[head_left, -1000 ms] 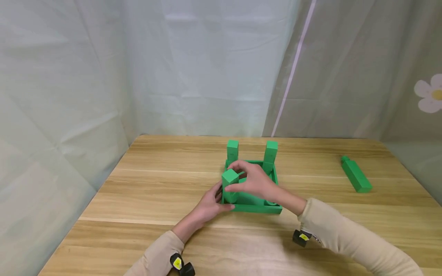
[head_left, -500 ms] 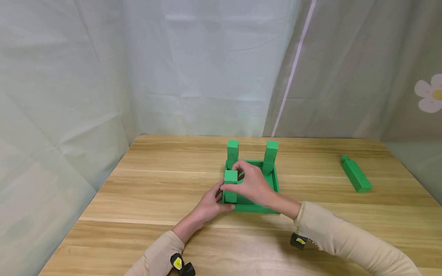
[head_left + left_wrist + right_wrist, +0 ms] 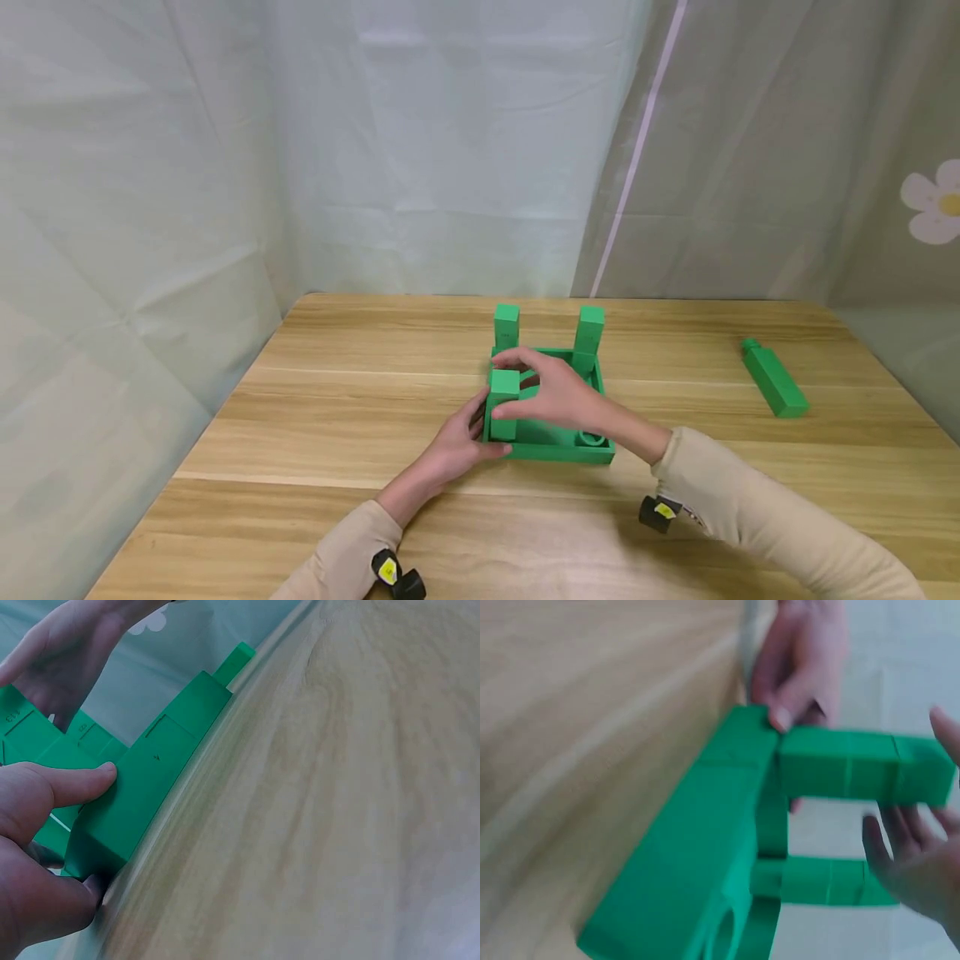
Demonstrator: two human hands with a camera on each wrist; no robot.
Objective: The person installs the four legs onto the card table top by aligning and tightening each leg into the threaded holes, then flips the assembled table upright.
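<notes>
The post (image 3: 503,403) stands upright at the near-left corner of the tray (image 3: 557,451), its long axis vertical, and it sits directly between our 2 hands. Our right hand (image 3: 552,394) reaches in from the right across the tray, with the thumb on the post's near face and the fingers arched over its top; we judge it a loose pinch about the upper end, though the right wrist view is too blurred to confirm how firmly. Our left hand (image 3: 456,442) comes from the near left and grips the tray's corner just below the post, thumb laid on the tray's outer wall in the left wrist view, fingers tucked under its edge. So the right hand is the nearer one to the post, the left bracing the tray. 2 more posts, the far-left post (image 3: 506,326) and the far-right post (image 3: 589,331), stand upright at the back corners. The near-right corner shows an open round socket (image 3: 589,438). Well apart to the right, a 4th post, the loose post (image 3: 773,379), lies flat on the table (image 3: 337,400), pointing away from us.
</notes>
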